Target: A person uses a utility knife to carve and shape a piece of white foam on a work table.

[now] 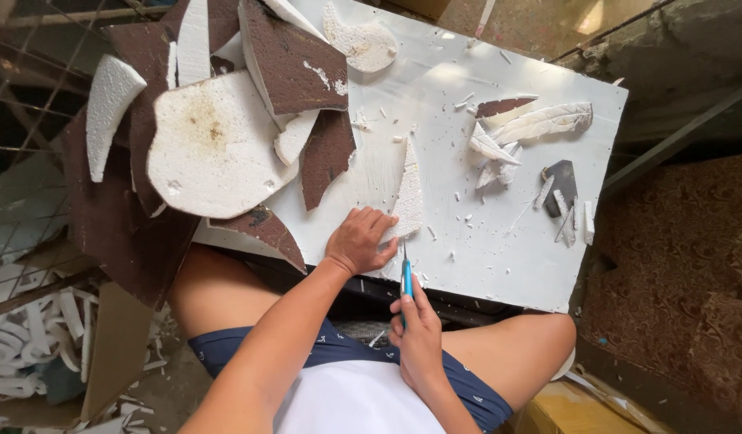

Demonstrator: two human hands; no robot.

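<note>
Left hand (359,241) flat on foam piece (408,197)

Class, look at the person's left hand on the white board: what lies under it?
Under the left hand lies the lower end of a pointed white foam piece, pressed onto the white board. The hand covers that end, so its shape cannot be seen.

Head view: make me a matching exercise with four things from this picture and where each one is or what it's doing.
Things:
1. left hand
2. right hand
3. feather-shaped foam piece
4. brown-faced foam scraps

Places or states:
A. piled at the board's far left corner
B. gripping a blue-handled knife
C. lying near the board's far right corner
D. pressing down a pointed white foam piece

Pairs: 1-D, 2-B, 3-C, 4-A
</note>
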